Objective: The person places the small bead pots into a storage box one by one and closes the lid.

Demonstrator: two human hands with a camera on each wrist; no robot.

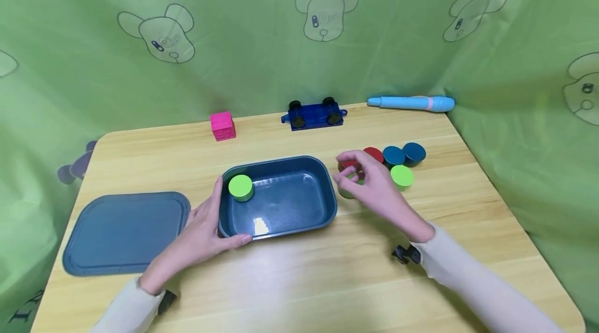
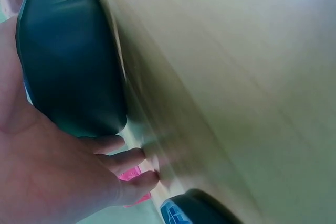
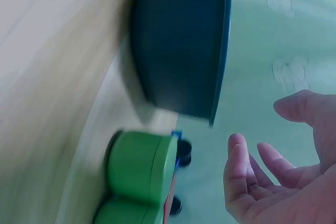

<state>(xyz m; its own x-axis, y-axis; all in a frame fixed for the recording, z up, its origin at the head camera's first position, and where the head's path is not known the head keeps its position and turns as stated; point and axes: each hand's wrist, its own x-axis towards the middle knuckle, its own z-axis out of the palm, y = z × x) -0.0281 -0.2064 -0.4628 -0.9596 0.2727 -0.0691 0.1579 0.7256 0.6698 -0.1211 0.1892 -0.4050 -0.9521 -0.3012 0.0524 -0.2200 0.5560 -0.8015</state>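
Note:
A dark blue rectangular box (image 1: 285, 203) sits without its lid on the table, a light green cylinder (image 1: 241, 188) at its back left corner. My left hand (image 1: 203, 229) rests against the box's left end, fingers stretched along the side and thumb lying at the front rim. To the right of the box, my right hand (image 1: 374, 187) is above a green cylinder (image 1: 347, 193) and a red cylinder (image 1: 345, 165), partly hidden by it. Its thumb and fingers stay apart with nothing between them, as the right wrist view shows for the hand (image 3: 283, 177).
A second red cylinder (image 1: 373, 154), blue cylinders (image 1: 394, 156) and another green cylinder (image 1: 402, 177) cluster behind the right hand. The flat blue lid (image 1: 128, 231) lies at the left. Along the back are a pink cube (image 1: 222, 126), a blue wheeled toy base (image 1: 315, 115) and a light blue pen-shaped stick (image 1: 412, 103).

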